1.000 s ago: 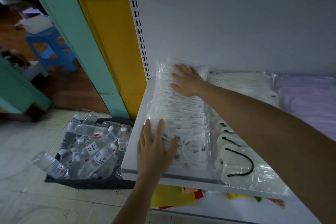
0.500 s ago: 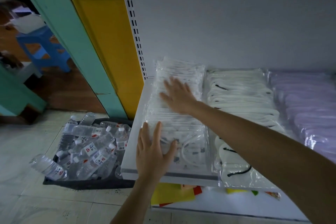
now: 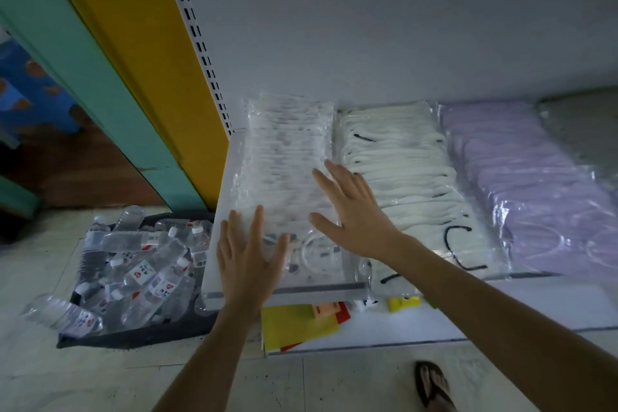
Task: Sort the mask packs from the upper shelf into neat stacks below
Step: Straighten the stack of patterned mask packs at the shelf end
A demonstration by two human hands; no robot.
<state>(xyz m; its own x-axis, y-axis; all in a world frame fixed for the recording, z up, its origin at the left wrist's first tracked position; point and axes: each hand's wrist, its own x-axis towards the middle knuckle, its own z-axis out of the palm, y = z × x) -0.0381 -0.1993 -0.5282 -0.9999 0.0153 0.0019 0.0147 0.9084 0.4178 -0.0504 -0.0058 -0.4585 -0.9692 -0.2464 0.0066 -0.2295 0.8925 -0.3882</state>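
As our right hand (image 3: 354,211) slides back from the far end of the patterned mask packs (image 3: 287,160) toward the front, fingers spread flat and gripping nothing, our left hand (image 3: 247,257) stays splayed at the near corner, so we're squaring this stack, probably the last touch. It lies leftmost on the white shelf (image 3: 284,293), touching the white packs (image 3: 401,164), with lilac packs (image 3: 521,177) beyond. Down on the tiled floor (image 3: 40,278) sits a crate of water bottles (image 3: 133,271), coloured cards (image 3: 297,321) on the shelf below.

Left hand (image 3: 249,264) flat, fingers spread, right hand (image 3: 354,211) flat, forearms extended
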